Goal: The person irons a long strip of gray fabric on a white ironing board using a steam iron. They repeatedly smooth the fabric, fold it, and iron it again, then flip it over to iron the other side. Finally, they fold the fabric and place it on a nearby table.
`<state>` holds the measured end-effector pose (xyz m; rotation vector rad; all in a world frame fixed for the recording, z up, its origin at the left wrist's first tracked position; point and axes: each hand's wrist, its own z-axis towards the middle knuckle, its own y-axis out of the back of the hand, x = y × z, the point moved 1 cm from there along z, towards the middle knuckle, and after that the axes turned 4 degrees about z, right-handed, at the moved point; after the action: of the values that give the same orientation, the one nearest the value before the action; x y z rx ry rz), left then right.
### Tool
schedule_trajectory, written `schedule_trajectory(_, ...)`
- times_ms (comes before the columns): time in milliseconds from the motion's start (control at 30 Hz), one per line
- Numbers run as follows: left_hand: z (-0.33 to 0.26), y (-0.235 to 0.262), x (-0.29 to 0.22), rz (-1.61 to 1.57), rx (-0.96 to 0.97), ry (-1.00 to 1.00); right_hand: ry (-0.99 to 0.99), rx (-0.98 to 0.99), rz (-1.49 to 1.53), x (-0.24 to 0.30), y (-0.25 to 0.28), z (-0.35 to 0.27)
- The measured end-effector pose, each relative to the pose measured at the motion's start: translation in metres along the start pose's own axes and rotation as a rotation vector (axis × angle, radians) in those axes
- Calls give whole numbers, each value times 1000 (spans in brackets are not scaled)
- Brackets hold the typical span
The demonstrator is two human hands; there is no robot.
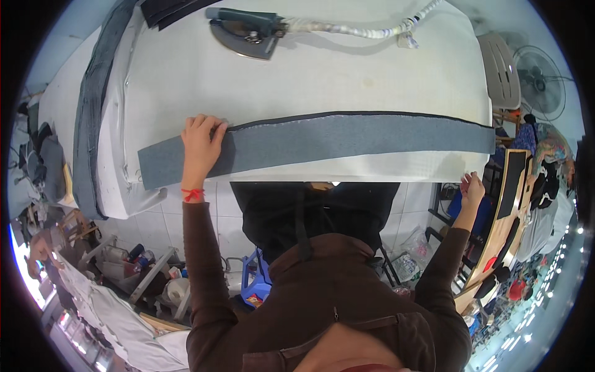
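Observation:
A long grey fabric strip with a dark folded upper edge lies across the white padded table. My left hand rests over the strip's left part, fingers bent and thumb together at its upper edge, pinching the cloth there. My right hand is at the table's front right corner, just below the strip's right end and apart from it. Its fingers are loosely bent with gaps between them, and nothing shows in them. At the far side of the table, an iron sits beyond both hands.
The iron's wrapped cord runs toward the back right. Dark folded cloth lies at the far left corner, and a long grey cloth hangs along the left side. A fan and chair back stand at right.

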<state>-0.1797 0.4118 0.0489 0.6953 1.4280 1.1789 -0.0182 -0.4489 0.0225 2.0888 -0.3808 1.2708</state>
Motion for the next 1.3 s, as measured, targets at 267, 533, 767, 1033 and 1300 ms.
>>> schedule_trajectory(267,24,6,9,35,220,-151,55,-113,182,22,11,87)
schedule_trajectory(533,13,-1,2,224,199,-85,197,-410,-367,48,-5,164)
schedule_trajectory(767,21,3,-5,176,352,68,373,-300,-546,75,-16,167)
schedule_trajectory(1033,18,-2,-13,211,319,-39,646,-478,-684,144,35,169)
schedule_trajectory(1300,53,-72,-68,25,262,-450,312,-904,-1001,166,66,163)
